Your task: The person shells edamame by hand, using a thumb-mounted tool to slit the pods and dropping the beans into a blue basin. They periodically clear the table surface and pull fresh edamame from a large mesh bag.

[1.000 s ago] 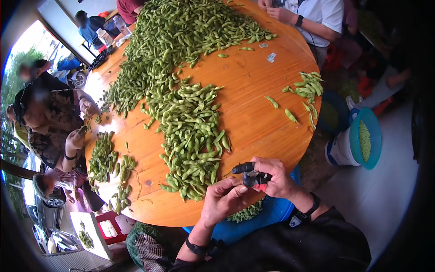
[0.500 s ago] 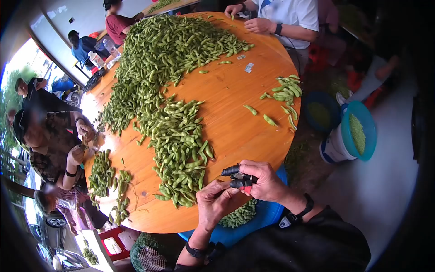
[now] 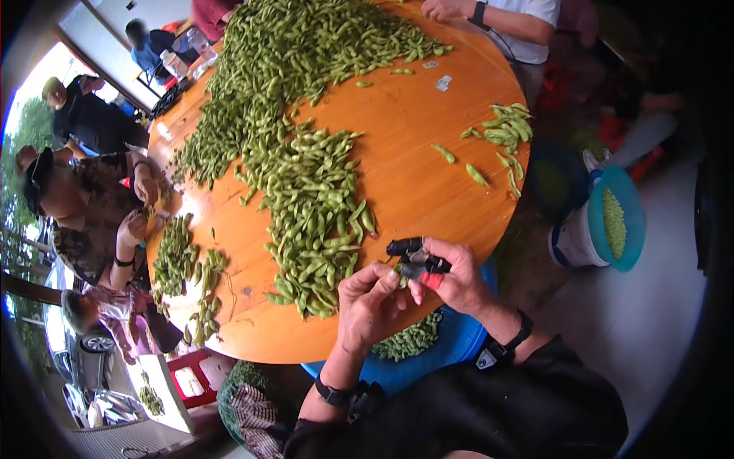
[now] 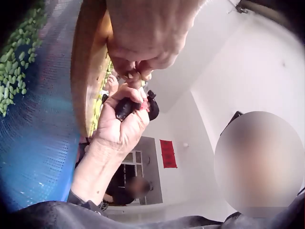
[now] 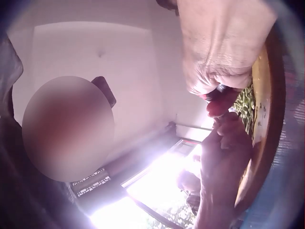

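Note:
Both hands meet over the near edge of the wooden table. My left hand (image 3: 368, 304) pinches a small green soybean pod (image 3: 403, 280) between thumb and fingers, the pod mostly hidden by the fingertips. From the other side my right hand (image 3: 459, 281) grips at the same pod, with black tape round several fingers and a red band on one. In the left wrist view the fingertips of both hands come together. Below them a blue basin (image 3: 468, 336) holds shelled green beans (image 3: 409, 338). A heap of soybean pods (image 3: 313, 222) lies just beyond my left hand.
The large pod pile (image 3: 298, 61) covers the far part of the round table (image 3: 413, 183). A smaller pod cluster (image 3: 508, 128) lies at the right edge. A teal basin (image 3: 631, 222) of beans sits on a white bucket (image 3: 579, 239). Other people sit around the table.
The head view has swung about, shifting the whole scene. My hands stay together over the table edge; a bit of green pod now shows between the fingertips.

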Demonstrator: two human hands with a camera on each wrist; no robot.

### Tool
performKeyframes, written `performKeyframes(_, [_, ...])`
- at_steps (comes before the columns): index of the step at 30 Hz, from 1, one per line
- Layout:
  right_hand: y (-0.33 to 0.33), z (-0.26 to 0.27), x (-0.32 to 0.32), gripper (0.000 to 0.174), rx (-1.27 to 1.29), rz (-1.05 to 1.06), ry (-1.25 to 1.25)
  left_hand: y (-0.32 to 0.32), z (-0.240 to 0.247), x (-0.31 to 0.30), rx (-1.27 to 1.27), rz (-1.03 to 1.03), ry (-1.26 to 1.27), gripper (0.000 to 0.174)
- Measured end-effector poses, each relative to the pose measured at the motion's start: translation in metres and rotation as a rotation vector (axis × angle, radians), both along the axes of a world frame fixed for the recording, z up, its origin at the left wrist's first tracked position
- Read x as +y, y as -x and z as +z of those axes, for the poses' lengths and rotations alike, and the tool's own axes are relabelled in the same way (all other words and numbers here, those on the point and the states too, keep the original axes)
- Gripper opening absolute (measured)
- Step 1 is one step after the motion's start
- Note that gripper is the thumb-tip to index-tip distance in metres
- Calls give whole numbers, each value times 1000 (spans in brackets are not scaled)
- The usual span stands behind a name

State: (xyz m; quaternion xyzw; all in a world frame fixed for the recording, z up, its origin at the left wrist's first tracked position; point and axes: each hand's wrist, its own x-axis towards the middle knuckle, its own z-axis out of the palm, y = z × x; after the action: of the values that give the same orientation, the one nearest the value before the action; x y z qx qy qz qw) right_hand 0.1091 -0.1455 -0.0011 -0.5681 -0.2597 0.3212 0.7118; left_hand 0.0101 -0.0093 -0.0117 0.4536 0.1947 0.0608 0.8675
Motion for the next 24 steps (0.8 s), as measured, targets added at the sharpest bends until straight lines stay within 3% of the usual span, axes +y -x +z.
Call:
performKeyframes(4, [-9, 0, 5, 30, 111, 3, 17, -4, -6, 2, -2, -7, 92, 15])
performKeyframes(8, [-3, 6, 5, 29, -52, -102, 116, -7, -3, 0, -13, -35, -70, 12])
performKeyframes(10, [2, 2, 5, 30, -356, -229, 125, -8, -3, -1, 2, -35, -128, 13])
performKeyframes(13, [3, 7, 3, 33, -393, -223, 133, -6, -9, -2, -25, -75, -147, 16])
performKeyframes(15, [4, 6, 2, 34, -409, -225, 130, -4, -17, -5, -118, -114, 44, 20])
performKeyframes(18, [5, 2, 1, 34, -456, -227, 151, -4, -17, -15, -104, -51, 44, 24])
performKeyframes(20, [7, 2, 1, 40, -740, -292, 219, -3, -15, -20, -91, -23, 49, 24])
performKeyframes(22, [14, -2, 4, 43, -829, -305, 223, -1, -23, -19, -117, -86, 284, 27])
performKeyframes(23, [16, -4, 5, 47, -922, -323, 219, -5, -20, -29, -7, 56, 243, 32])
performKeyframes(24, [19, -5, 4, 51, -956, -302, 227, -6, -20, -29, -6, 59, 243, 32])
